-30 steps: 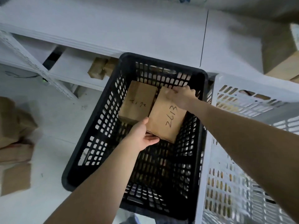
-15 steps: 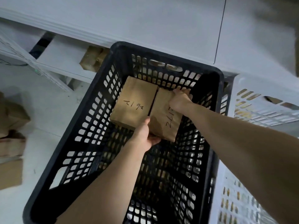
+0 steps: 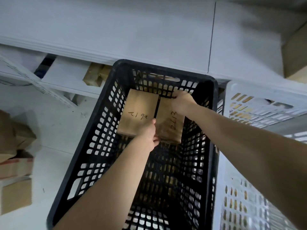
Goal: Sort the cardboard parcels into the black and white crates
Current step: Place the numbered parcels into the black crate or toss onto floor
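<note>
A pale floor [image 3: 54, 123] and a white shelf [image 3: 116, 30] frame the black crate [image 3: 166, 68]. Left of the crate, loose cardboard boxes [image 3: 15, 195] lie on the floor.

Inside the crate, at the left of its far end, the first parcel [image 3: 137, 112] lies flat with its handwriting up. Your left hand [image 3: 147, 133] curls round the near left corner of the second parcel [image 3: 169, 125], which sits at the right of the crate's far end, just beside the first. I cannot tell whether it rests on the crate's bottom yet. Your right hand [image 3: 181, 102] grips that parcel's far edge, close to the crate's far wall.

To finish well, I judge you should lower it level, keep its long side parallel to its neighbour, and slip your fingers out only once it bears its own weight.

Right of the black crate, close alongside, stands the white crate [image 3: 265, 90].
</note>
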Demonstrator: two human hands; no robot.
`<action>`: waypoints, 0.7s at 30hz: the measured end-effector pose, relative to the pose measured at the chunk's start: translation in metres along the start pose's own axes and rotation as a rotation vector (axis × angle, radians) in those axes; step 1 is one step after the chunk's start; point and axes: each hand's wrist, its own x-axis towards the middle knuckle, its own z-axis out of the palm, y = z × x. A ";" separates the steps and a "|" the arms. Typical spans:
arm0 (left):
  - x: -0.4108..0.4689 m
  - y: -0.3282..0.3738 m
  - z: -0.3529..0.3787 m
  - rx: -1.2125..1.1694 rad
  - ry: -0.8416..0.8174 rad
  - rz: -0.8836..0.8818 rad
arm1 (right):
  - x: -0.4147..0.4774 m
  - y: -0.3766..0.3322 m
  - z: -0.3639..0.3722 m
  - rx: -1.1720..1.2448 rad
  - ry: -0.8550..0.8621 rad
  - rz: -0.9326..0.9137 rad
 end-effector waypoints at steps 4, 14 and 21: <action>-0.045 0.032 -0.002 -0.011 -0.101 0.205 | -0.048 -0.028 -0.023 0.170 0.139 -0.121; -0.200 0.062 -0.048 0.251 -0.414 0.731 | -0.211 -0.095 -0.045 0.405 0.572 -0.227; -0.272 0.031 -0.051 0.448 -0.740 0.996 | -0.324 -0.093 -0.037 0.638 0.789 -0.269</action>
